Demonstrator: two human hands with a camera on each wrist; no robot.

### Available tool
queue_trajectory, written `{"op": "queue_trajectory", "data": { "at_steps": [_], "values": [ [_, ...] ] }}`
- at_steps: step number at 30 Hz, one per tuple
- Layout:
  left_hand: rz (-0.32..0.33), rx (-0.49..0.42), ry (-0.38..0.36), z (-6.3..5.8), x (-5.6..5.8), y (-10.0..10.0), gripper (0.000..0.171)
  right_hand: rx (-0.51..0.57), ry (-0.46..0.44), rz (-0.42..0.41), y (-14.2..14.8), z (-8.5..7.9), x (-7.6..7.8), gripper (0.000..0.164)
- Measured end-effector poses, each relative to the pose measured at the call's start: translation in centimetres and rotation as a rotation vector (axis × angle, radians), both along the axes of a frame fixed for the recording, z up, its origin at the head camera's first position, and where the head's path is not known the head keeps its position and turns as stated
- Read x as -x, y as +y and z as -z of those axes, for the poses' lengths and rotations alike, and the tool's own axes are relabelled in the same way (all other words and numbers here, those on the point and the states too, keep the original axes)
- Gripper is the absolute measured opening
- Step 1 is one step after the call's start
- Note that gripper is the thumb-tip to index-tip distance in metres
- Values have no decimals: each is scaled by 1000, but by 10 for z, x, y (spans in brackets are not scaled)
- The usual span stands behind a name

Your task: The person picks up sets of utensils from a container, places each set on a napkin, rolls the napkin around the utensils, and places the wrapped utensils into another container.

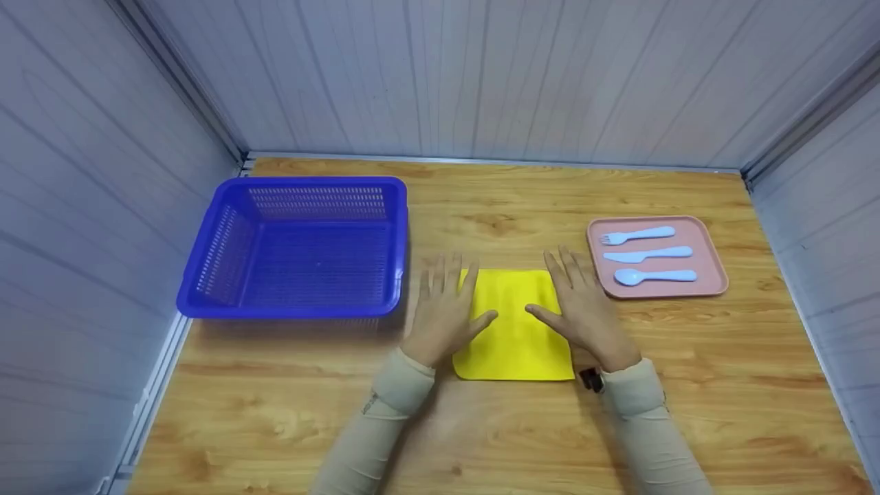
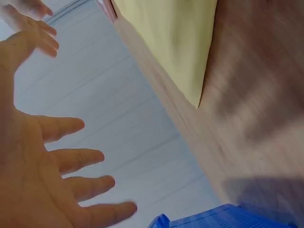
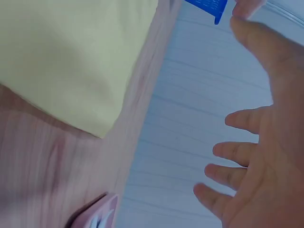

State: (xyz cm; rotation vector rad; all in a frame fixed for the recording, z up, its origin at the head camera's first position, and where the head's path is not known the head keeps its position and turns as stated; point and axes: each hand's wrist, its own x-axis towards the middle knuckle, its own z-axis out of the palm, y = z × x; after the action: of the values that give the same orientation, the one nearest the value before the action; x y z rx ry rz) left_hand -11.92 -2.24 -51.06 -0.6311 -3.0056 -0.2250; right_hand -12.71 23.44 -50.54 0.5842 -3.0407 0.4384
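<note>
A yellow square cloth point(image 1: 515, 354) lies flat on the wooden table in the head view, with faint ripples across it. My left hand point(image 1: 443, 313) hovers over its left edge, fingers spread and thumb pointing inward. Over the right edge is my right hand point(image 1: 584, 313), also with spread fingers. Both wrist views show the hands raised off the cloth: the left palm point(image 2: 38, 175) and the right palm point(image 3: 270, 156) hold nothing. One corner of the cloth point(image 2: 175, 47) shows in the left wrist view, another part of the cloth point(image 3: 76, 61) in the right.
To the left stands a blue perforated plastic basket point(image 1: 316, 271). A pink tray point(image 1: 711, 265) on the right carries a light-blue fork point(image 1: 639, 235), knife point(image 1: 646, 255) and spoon point(image 1: 653, 276). Pale panel walls point(image 1: 447, 82) enclose the table point(image 1: 495, 440) at the back and sides.
</note>
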Motion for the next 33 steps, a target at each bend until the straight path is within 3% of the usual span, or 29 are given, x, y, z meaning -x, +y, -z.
{"op": "queue_trajectory", "data": {
  "at_steps": [5,11,14,21,29,33],
  "values": [
    [70,-84,8,8,-5,2,65,77,-2,-63,-1,8,6,79],
    [97,-98,6,18,-16,2,56,81,-37,-100,-2,19,11,70],
    [133,-107,44,23,-24,1,47,67,-44,-117,-2,26,13,66],
    [222,-127,147,35,-43,2,6,48,-29,-190,-3,41,17,48],
    [250,-70,97,46,-56,6,12,55,-106,-219,-2,50,19,37],
    [252,-45,102,49,-56,7,11,63,-67,-254,-1,53,19,34]
  ]
}}
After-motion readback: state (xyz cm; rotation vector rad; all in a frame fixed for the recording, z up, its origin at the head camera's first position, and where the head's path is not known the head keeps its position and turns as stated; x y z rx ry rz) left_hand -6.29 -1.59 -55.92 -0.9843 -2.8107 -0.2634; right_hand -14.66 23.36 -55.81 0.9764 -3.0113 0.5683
